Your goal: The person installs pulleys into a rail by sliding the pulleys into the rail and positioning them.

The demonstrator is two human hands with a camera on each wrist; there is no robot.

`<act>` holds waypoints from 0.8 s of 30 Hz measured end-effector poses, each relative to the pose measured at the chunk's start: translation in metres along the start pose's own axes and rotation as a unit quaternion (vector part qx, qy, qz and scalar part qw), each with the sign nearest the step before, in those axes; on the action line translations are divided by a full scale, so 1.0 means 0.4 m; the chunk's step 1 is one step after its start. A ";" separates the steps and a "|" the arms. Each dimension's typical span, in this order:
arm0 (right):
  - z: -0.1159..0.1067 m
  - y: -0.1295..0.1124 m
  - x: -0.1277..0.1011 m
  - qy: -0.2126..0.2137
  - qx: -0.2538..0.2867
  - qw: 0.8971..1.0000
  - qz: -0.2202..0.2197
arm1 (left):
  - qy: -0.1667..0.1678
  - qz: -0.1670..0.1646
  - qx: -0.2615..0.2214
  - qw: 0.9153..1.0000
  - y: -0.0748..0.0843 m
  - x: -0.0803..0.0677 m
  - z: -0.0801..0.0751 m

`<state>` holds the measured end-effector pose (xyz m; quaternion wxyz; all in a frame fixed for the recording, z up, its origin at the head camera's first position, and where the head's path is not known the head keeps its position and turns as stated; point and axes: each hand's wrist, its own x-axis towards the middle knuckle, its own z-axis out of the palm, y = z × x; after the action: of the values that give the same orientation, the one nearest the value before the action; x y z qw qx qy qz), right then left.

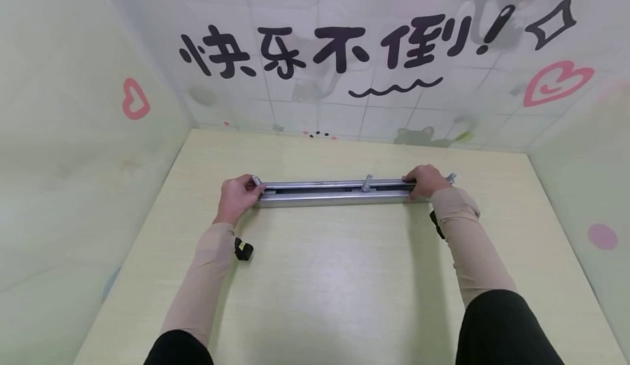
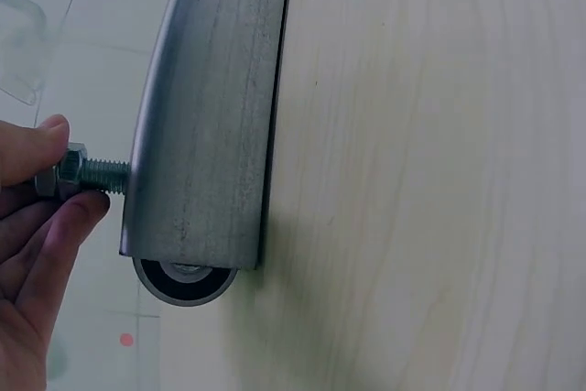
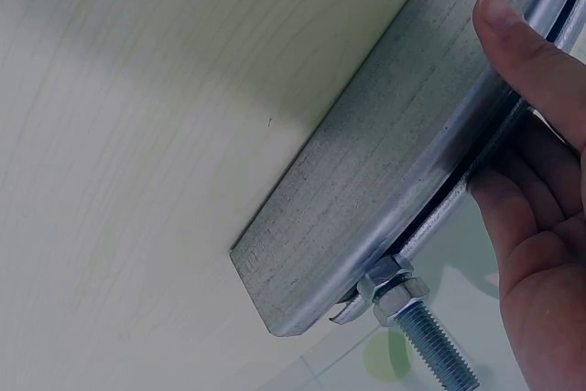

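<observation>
A long silver metal channel rail (image 1: 334,201) lies across the table with its slot facing up. At its left end, my left hand (image 1: 235,198) pinches an upright threaded bolt (image 2: 108,175) by its nut, between thumb and fingers. Below that bolt, a round roller wheel (image 2: 188,292) pokes out of the rail's end. My right hand (image 1: 427,181) grips the rail near its right end, thumb on the near side and fingers on the far side. Another bolt with nuts (image 3: 403,304) rises from the slot just beyond that hand. A third bolt (image 1: 367,183) stands right of the rail's middle.
The pale wood-grain table (image 1: 325,277) spreads in front of the rail. A printed back wall (image 1: 315,108) with dark characters rises behind it, and side walls flank the table. Black wrist devices (image 1: 243,249) sit at both wrists.
</observation>
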<state>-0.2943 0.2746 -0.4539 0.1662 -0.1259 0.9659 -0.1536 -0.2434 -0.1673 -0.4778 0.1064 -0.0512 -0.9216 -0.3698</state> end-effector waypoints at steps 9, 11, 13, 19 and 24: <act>0.002 0.001 0.002 -0.001 -0.004 1.000 0.004 | -0.012 0.003 0.006 1.000 0.024 0.008 0.026; 0.002 0.000 0.002 -0.002 -0.005 1.000 0.004 | -0.012 0.005 0.007 1.000 0.029 0.008 0.032; 0.002 -0.001 0.002 -0.002 -0.006 1.000 0.004 | -0.012 0.012 0.006 1.000 0.033 0.008 0.039; 0.002 -0.005 0.002 -0.002 -0.002 1.000 0.002 | -0.008 0.027 0.006 1.000 0.038 0.009 0.053; -0.001 -0.008 -0.003 -0.003 -0.008 1.000 0.000 | -0.011 0.020 0.000 1.000 0.038 0.010 0.057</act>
<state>-0.2930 0.2722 -0.4521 0.1681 -0.1273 0.9665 -0.1460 -0.2482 -0.1406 -0.4826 0.1037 -0.0742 -0.9215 -0.3668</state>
